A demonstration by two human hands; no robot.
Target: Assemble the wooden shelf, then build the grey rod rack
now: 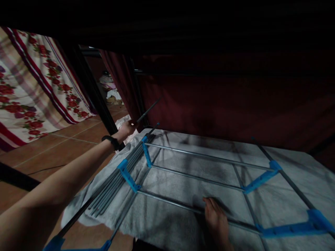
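My left hand, with a dark band on the wrist, reaches out to the far left and is closed around a thin metal rod that points up and away. In front of me a frame of grey metal tubes with blue plastic connectors lies on a bed. Over the frame's near crossbar rests my right hand, its fingers stretched forward and close together. Its thumb is hidden. Several loose metal rods lie side by side under the frame's left side.
A pale grey blanket covers the bed. Dark posts and a low dark ceiling of the bunk enclose the space. Behind hangs a dark red curtain. At left, a floral cloth hangs above the tiled floor.
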